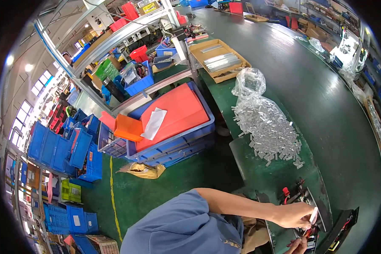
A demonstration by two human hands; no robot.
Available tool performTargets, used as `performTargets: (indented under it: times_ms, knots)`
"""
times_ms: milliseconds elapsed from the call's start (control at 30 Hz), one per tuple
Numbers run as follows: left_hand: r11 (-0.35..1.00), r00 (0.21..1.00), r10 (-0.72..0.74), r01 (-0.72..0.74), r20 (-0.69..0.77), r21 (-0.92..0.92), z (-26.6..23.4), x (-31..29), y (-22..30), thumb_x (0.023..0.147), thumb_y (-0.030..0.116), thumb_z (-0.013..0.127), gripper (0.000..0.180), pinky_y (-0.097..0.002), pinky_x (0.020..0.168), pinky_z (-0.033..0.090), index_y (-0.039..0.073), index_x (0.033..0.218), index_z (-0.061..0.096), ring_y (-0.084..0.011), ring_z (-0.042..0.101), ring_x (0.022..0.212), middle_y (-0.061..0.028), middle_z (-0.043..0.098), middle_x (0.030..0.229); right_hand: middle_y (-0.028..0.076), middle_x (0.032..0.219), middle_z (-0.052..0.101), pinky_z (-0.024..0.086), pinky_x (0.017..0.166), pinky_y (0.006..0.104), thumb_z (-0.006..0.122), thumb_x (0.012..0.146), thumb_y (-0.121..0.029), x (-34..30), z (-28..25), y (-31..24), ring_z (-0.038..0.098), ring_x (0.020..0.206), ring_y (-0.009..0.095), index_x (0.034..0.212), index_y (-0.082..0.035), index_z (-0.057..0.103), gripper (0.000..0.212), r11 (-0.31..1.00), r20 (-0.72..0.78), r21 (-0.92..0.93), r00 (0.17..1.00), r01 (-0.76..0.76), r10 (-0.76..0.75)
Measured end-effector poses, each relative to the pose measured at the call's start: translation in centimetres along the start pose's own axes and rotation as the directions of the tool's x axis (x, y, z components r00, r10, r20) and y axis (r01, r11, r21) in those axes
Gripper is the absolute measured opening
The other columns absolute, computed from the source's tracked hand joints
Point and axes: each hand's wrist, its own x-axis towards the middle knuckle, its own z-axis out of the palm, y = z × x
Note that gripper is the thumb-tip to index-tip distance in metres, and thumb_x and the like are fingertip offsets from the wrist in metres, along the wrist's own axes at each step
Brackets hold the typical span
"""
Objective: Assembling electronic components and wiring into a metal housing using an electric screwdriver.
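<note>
While you work at the green bench (279,180), your left hand (295,215) pinched closed on a small white piece (313,215), over a dark wired assembly (300,197), your right hand (298,245) just below, its grip too hidden to tell, clear short pieces (271,131) heaped farther up.

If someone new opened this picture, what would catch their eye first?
Probably the heap of small shiny pieces beside a clear plastic bag on the green table, right of centre. Next, likely the large red sheet on the blue crate near the middle. The left hand and right hand, close together among wires, sit at lower right.
</note>
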Motion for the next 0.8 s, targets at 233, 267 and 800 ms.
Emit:
performTargets:
  times_ms: [233, 267, 800]
  knots:
    - [0.986, 0.991, 0.057, -0.075, 0.118, 0.148, 0.9, -0.2, -1.4, 0.096, 0.015, 0.069, 0.017, -0.0458, 0.073, 0.049, 0.000, 0.102, 0.062, -0.0320, 0.066, 0.081, -0.0144, 0.066, 0.086, 0.021, 0.123, 0.070, 0.055, 0.080, 0.0353, 0.067, 0.101, -0.013, -0.7, 0.1, -1.5, 0.068, 0.094, 0.023, 0.122, 0.009, 0.066, 0.031, 0.998, -0.028, 0.048, 0.999, 0.034, -0.033]
    - [0.978, 0.991, 0.083, -0.102, 0.108, 0.179, 1.1, -0.2, -1.6, 0.095, 0.015, 0.070, 0.017, -0.0461, 0.073, 0.050, 0.001, 0.103, 0.064, -0.0326, 0.066, 0.080, -0.0146, 0.067, 0.086, 0.021, 0.126, 0.069, 0.055, 0.082, 0.0358, 0.068, 0.100, -0.012, -0.8, 0.1, -1.8, 0.068, 0.097, 0.023, 0.122, 0.010, 0.066, 0.031, 0.995, -0.051, 0.095, 0.998, 0.036, -0.031]
    - [0.939, 0.930, -0.343, 0.343, 0.129, 0.025, 1.5, 0.9, 0.7, 0.100, 0.005, 0.064, 0.022, -0.0319, 0.087, 0.059, -0.007, 0.119, 0.059, -0.0211, 0.072, 0.097, -0.0148, 0.071, 0.107, 0.009, 0.101, 0.061, 0.051, 0.079, 0.0275, 0.057, 0.100, 0.003, 0.0, -0.9, -2.4, 0.065, 0.088, 0.016, 0.120, 0.002, 0.065, 0.021, 0.987, 0.086, 0.089, 0.988, -0.135, 0.127]
